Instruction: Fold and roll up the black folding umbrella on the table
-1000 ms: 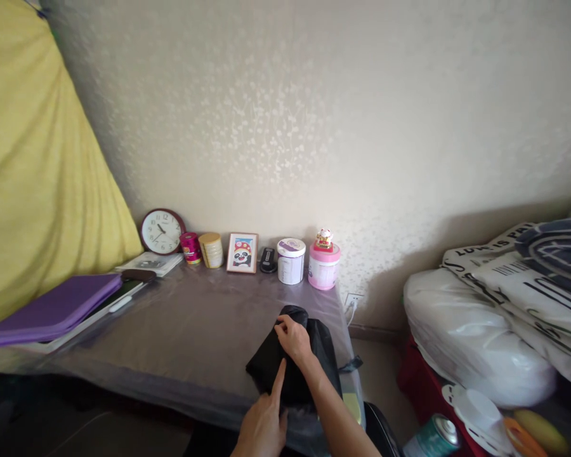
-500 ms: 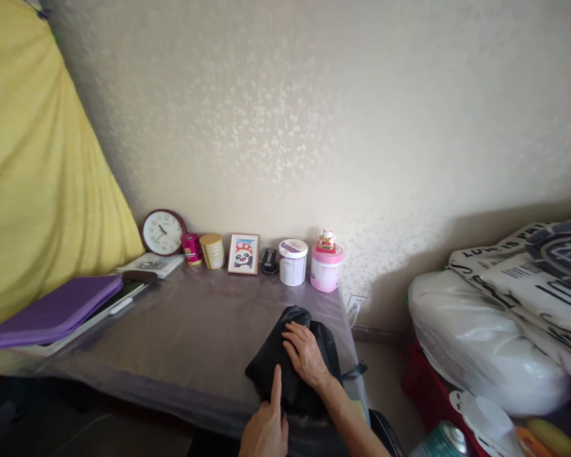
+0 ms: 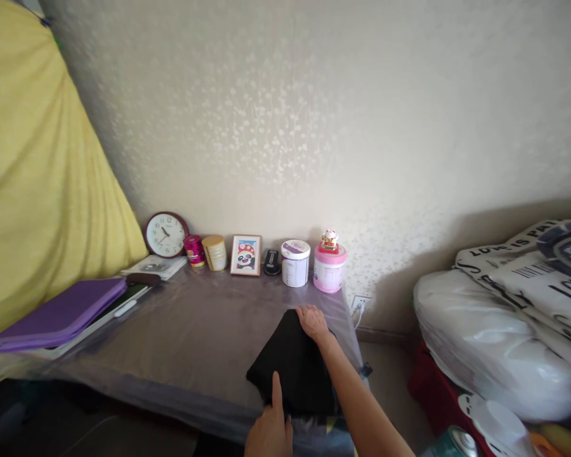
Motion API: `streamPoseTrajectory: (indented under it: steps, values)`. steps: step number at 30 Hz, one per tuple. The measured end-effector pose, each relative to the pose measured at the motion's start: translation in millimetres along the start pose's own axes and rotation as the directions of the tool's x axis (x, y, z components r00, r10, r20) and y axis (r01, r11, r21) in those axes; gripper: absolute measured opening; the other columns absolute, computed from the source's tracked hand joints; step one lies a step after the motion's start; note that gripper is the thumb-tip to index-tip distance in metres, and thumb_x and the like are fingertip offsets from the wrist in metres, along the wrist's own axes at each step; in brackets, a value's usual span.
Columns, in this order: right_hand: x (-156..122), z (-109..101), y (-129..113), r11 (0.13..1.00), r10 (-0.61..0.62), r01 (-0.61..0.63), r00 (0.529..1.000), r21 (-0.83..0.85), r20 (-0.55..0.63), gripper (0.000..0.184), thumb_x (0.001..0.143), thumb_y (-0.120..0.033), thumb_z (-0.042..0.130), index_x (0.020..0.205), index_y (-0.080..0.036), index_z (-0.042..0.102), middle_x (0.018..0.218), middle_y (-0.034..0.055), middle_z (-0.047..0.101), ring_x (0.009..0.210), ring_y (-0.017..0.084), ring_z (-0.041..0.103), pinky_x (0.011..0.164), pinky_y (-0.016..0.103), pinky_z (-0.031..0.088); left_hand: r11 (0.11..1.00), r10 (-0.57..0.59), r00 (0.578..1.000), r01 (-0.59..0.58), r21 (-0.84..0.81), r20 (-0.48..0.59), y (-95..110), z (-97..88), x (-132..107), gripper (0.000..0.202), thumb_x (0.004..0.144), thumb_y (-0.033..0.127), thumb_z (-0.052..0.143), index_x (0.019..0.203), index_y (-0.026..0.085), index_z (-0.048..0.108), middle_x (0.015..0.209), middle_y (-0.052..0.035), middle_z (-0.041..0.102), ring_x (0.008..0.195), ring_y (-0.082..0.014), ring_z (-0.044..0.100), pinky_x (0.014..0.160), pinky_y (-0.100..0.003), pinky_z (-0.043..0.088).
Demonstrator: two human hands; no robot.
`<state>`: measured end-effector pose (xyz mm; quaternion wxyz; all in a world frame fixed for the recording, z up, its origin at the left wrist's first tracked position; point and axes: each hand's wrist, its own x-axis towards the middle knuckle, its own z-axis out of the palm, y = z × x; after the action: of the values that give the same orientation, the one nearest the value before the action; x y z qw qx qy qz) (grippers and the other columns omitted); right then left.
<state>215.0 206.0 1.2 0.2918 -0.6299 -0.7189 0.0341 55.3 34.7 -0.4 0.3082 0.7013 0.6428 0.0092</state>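
Right hand [image 3: 313, 320] lies flat and open on the far end of the folded black bag [image 3: 295, 368] at the table's [image 3: 195, 330] near right corner. Left hand [image 3: 270, 431], otherwise curled, pins the near edge with one forefinger. Even downward pressure looks best for a flat fold.

This is a room in a home, likely a bedroom. Floral wallpaper [image 3: 314, 127] covers the wall, and a yellow curtain [image 3: 38, 209] hangs at the left. Along the back of the cloth-covered counter [image 3: 195, 330] stand keepsakes: a round clock [image 3: 166, 234], a framed panda picture [image 3: 246, 255], tins, and a pink jar [image 3: 329, 277] topped by a lucky cat figurine [image 3: 329, 240]. Bagged bedding [image 3: 495, 343] is piled at the right.
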Motion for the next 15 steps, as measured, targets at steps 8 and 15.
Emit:
streamPoseTrajectory:
  steps: [8, 15]
  values:
    - [-65, -37, 35, 0.948, 0.318, -0.316, 0.931, 0.040, -0.178, 0.031, 0.085, -0.025, 0.034, 0.100, -0.015, 0.059, 0.102, 0.0104, 0.063, 0.096, 0.020, 0.057, 0.086, 0.029, 0.040, 0.999, 0.025, 0.997, -0.023, 0.022, -0.072, -3, 3.9, -5, 0.062, 0.088, 0.023, 0.030, 0.138, 0.003, -0.001, 0.102, -0.0157, 0.062, 0.090, -0.0211, 0.060, 0.072, -0.026, 0.039]
    - [-122, -44, 46, 0.879, 0.469, -0.457, 0.880, 0.133, -0.073, 0.035, 0.083, -0.037, 0.033, 0.088, -0.022, 0.064, 0.084, 0.0074, 0.068, 0.081, 0.023, 0.063, 0.069, 0.029, 0.043, 0.999, 0.045, 0.994, -0.042, 0.029, -0.103, -4, 5.0, -8, 0.061, 0.089, 0.025, 0.030, 0.138, 0.003, 0.002, 0.102, -0.0146, 0.063, 0.089, -0.0185, 0.060, 0.069, -0.023, 0.037]
